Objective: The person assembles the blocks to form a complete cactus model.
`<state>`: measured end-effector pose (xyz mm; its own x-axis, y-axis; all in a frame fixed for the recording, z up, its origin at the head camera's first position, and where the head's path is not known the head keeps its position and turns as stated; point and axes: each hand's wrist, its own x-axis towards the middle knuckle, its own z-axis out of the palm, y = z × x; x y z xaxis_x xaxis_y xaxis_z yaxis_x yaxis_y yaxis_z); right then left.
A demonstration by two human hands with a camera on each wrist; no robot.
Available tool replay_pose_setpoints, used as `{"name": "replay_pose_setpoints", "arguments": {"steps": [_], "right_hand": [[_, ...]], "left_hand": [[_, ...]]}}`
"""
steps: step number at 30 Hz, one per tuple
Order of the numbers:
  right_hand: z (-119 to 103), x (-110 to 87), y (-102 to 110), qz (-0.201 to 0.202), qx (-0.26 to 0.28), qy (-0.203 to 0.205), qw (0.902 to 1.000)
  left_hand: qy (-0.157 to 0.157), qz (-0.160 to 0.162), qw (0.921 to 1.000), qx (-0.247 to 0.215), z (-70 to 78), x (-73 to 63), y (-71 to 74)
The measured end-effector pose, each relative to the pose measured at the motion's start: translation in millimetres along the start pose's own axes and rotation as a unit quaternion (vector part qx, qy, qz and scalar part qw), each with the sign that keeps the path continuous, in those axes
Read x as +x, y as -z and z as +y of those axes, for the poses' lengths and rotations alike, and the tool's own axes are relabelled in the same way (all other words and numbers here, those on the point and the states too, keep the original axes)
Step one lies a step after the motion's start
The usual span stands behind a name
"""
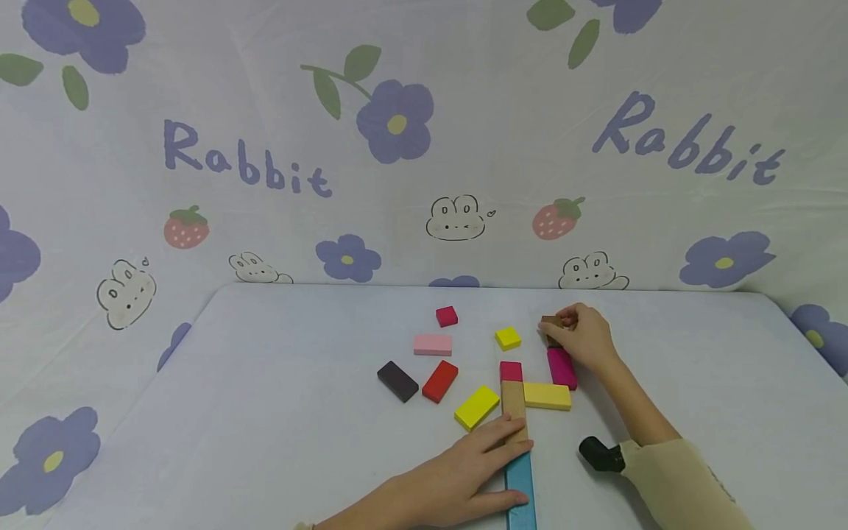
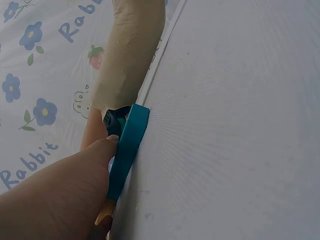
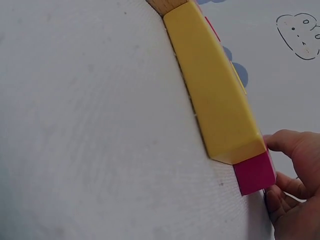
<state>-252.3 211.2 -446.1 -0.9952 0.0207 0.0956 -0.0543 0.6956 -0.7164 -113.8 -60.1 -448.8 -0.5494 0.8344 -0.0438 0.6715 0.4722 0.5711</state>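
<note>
My right hand (image 1: 586,335) pinches a small brown block (image 1: 552,322) at the far end of a magenta block (image 1: 562,368). The near end of that magenta block is right at a pale yellow block (image 1: 547,396), which lies crosswise beside a wooden block (image 1: 513,397). My left hand (image 1: 464,471) rests on the row from its left side, fingers extended over the wooden block and thumb at a long blue block (image 1: 520,482). A pinkish-red block (image 1: 511,371) caps the row's far end. In the right wrist view, fingers (image 3: 287,142) show behind the magenta block (image 3: 255,174).
Loose blocks lie left of the row: bright yellow (image 1: 477,408), red (image 1: 440,381), black (image 1: 397,381) and pink (image 1: 433,344). Farther back are a red cube (image 1: 447,316) and a small yellow block (image 1: 508,338). A black device (image 1: 601,454) sits at the right sleeve.
</note>
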Motion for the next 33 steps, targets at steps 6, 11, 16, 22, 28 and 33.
{"name": "replay_pose_setpoints", "arguments": {"steps": [6, 11, 16, 22, 28, 33], "right_hand": [[0.3, -0.6, 1.6, 0.000, -0.004, 0.003, 1.0000], [-0.6, -2.0, 1.5, 0.002, -0.002, 0.003, 1.0000], [-1.4, -3.5, 1.0, 0.004, -0.001, 0.002, 1.0000], [-2.8, -4.4, 0.9, 0.005, -0.002, -0.003, 1.0000], [-2.8, -5.3, -1.0, 0.009, -0.006, -0.003, 0.9999], [-1.8, -5.3, -1.6, 0.012, -0.007, 0.002, 0.9999]], "left_hand": [[0.000, 0.000, 1.0000, -0.002, -1.5, 0.7, -1.7], [-0.001, 0.001, 1.0000, 0.000, -2.5, 0.7, -2.0], [-0.001, 0.000, 1.0000, -0.003, -2.2, 0.1, -1.9], [0.004, -0.003, 1.0000, -0.007, -1.5, -0.4, -1.7], [0.005, -0.002, 1.0000, -0.005, -0.6, -0.2, -1.3], [0.006, -0.001, 1.0000, -0.003, -0.2, -0.4, -0.8]]}}
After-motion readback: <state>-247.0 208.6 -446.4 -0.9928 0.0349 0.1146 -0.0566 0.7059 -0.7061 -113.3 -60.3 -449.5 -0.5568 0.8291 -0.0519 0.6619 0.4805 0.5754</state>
